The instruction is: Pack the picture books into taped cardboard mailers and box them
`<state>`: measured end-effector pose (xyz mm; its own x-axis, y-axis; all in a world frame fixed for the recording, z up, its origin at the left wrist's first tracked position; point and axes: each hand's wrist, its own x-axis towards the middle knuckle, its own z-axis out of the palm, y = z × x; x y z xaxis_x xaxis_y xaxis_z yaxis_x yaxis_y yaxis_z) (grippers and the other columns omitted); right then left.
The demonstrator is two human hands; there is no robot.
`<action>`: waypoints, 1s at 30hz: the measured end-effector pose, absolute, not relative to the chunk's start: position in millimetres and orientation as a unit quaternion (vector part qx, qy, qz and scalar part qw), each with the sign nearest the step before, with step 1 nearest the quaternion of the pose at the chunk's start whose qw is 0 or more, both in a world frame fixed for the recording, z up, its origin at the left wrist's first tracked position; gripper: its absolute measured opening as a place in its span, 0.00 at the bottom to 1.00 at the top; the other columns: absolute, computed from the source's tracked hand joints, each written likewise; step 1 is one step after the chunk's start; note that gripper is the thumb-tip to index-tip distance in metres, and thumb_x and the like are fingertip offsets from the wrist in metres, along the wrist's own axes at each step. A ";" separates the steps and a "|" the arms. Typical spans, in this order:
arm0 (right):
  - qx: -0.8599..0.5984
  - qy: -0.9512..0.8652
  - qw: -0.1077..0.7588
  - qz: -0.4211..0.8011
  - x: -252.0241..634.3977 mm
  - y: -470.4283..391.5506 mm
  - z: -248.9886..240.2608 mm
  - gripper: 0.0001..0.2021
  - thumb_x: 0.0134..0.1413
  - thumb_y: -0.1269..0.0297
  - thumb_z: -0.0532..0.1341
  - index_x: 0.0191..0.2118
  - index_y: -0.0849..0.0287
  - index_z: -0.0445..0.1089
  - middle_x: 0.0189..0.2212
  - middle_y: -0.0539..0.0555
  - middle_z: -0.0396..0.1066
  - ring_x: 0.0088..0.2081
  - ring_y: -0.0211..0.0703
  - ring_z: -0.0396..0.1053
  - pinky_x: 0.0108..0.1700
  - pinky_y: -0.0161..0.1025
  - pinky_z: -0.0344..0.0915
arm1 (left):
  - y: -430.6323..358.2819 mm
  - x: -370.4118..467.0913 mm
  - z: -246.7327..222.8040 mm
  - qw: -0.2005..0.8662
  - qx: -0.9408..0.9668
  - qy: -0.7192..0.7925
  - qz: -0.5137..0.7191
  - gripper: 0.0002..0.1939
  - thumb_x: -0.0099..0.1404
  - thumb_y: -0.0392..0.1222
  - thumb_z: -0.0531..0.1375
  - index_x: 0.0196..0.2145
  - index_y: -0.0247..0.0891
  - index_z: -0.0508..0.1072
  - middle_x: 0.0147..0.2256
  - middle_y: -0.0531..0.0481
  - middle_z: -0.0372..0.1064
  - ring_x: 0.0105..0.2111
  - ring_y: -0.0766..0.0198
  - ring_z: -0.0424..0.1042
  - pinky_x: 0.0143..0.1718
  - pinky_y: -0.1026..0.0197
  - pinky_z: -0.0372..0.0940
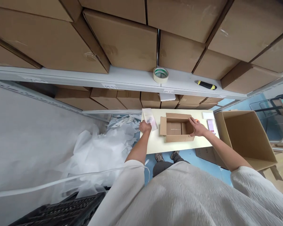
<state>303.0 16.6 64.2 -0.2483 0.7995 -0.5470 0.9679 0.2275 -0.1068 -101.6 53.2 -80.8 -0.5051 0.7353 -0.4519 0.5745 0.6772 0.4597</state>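
Observation:
An open cardboard box [178, 138] sits on the pale yellow table, its flaps folded outward and its inside showing bare cardboard. My right hand [198, 127] grips the box's right end, thumb and fingers spread along that edge. At the table's left side, my left hand [145, 126] is closed at the edge of a thin, see-through plastic bag [152, 118] with a pinkish tint. Its fingertips are partly hidden. Something small and orange [196, 120] shows just behind my right hand.
A tape roll [160, 75] and a yellow-black utility knife [205, 84] lie on the shelf [132, 77] ahead, among stacked cartons [122, 40]. A phone-like purple item [210, 126] lies on the table [155, 147]. A large open carton [250, 138] stands right; white plastic wrap [96, 150] heaps left.

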 end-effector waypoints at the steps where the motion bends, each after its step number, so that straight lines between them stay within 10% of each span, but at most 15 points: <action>1: 0.583 0.759 0.191 -0.217 303.5 16.3 63.2 0.73 0.44 0.39 0.77 0.82 0.42 0.24 0.82 0.59 0.28 0.73 0.77 0.51 0.64 0.64 0.67 | 52.5 -101.0 -79.6 0.328 0.378 0.856 0.128 0.18 0.66 0.44 0.67 0.52 0.41 0.72 0.55 0.30 0.73 0.59 0.37 0.73 0.58 0.40 0.65; 18: 0.574 0.774 0.128 -0.236 307.5 14.9 54.9 0.70 0.40 0.42 0.77 0.82 0.43 0.35 0.82 0.57 0.34 0.70 0.73 0.55 0.68 0.63 0.63 | 70.8 -96.6 77.2 0.307 0.533 0.645 0.452 0.19 0.67 0.40 0.65 0.55 0.37 0.73 0.48 0.45 0.80 0.49 0.54 0.78 0.50 0.57 0.74; 30: 0.582 0.770 0.059 -0.254 313.3 2.2 45.9 0.76 0.39 0.42 0.78 0.81 0.40 0.22 0.81 0.57 0.37 0.71 0.76 0.53 0.70 0.65 0.54 | 50.7 9.7 81.4 0.272 0.826 0.491 -0.046 0.12 0.68 0.40 0.66 0.50 0.45 0.80 0.46 0.46 0.83 0.52 0.44 0.78 0.64 0.44 0.58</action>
